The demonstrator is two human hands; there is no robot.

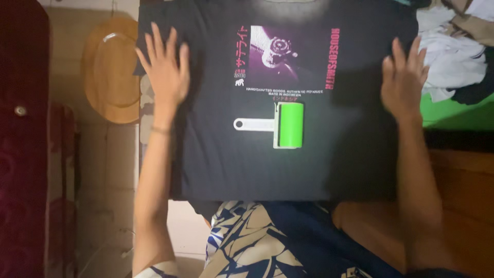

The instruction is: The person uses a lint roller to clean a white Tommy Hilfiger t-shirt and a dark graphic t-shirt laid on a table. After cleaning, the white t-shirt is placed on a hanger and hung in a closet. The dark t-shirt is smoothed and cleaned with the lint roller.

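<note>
A black T-shirt (221,159) with a purple picture and pink lettering lies spread flat in front of me. My left hand (163,67) rests flat on its left side, fingers spread, holding nothing. Over at the shirt's right edge, my right hand (403,77) presses down open-fingered. Between the two hands, on the middle of the shirt, lies a lint roller (280,125) with a bright green drum and a white handle pointing left. Neither hand touches it.
A round wooden plate (109,72) sits left of the shirt. A pile of crumpled clothes (455,46) lies at the upper right on a green surface (453,113). A dark red cushion (20,144) fills the far left edge. Patterned fabric (247,242) covers my lap below.
</note>
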